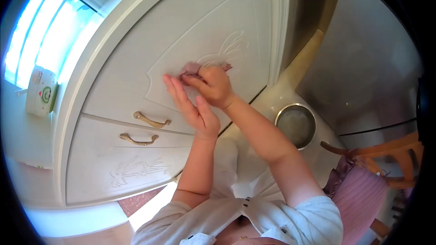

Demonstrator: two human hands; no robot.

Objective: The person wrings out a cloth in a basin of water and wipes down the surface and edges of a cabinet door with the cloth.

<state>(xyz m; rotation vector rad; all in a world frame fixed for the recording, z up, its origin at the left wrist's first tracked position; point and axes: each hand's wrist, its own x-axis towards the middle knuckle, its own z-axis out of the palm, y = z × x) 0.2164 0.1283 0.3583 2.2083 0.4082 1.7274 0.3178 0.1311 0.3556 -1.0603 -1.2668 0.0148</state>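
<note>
My right hand point(215, 86) is closed around a crumpled pinkish cloth point(190, 69), pressed against the carved panel of a white cabinet door point(181, 41). A small end of the cloth sticks out past the far side of the fist. Just left of it, my left hand point(193, 109) lies flat against the same door with its fingers stretched out and nothing held. Its fingertips are close to the cloth; whether they touch it I cannot tell. Below and left of my hands is a curved brass handle point(152, 120) on this door.
A second brass handle point(138, 139) sits on the neighbouring door point(136, 163). On the floor at right stands a round metal basin point(295, 126) with cloudy water. A wooden chair point(395, 154) with a pink cushion point(359, 195) is beyond it. A tissue box point(43, 93) stands at left.
</note>
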